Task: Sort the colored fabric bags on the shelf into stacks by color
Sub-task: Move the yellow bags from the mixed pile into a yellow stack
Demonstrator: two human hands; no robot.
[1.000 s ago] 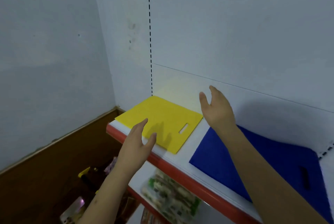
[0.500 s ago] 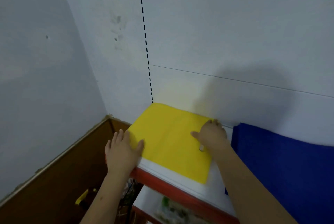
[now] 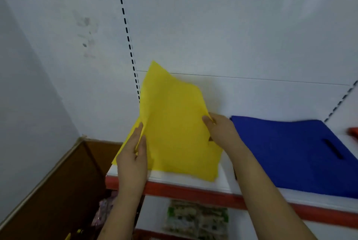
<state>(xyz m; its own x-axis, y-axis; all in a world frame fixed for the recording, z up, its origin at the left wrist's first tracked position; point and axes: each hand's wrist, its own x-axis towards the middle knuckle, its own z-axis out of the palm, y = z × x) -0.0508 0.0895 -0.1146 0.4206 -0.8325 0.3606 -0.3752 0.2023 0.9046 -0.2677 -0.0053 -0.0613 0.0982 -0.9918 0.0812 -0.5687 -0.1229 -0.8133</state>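
We see flat yellow fabric bag tilted up off white shelf with red front edge, far corner raised toward wall. Left hand pinches its left edge; right hand grips its right edge, both grips closed on bag. Flat dark blue fabric bag lies on shelf just right. We spot orange-red piece at far right edge.

The yellow bag, lying flat on the shelf a moment ago, is now tilting up off it, its far corner rising against the back wall. The left hand, earlier resting at the shelf's corner, is pinching the bag's left edge; the right hand, earlier pressing down by the handle slot, is gripping its right edge
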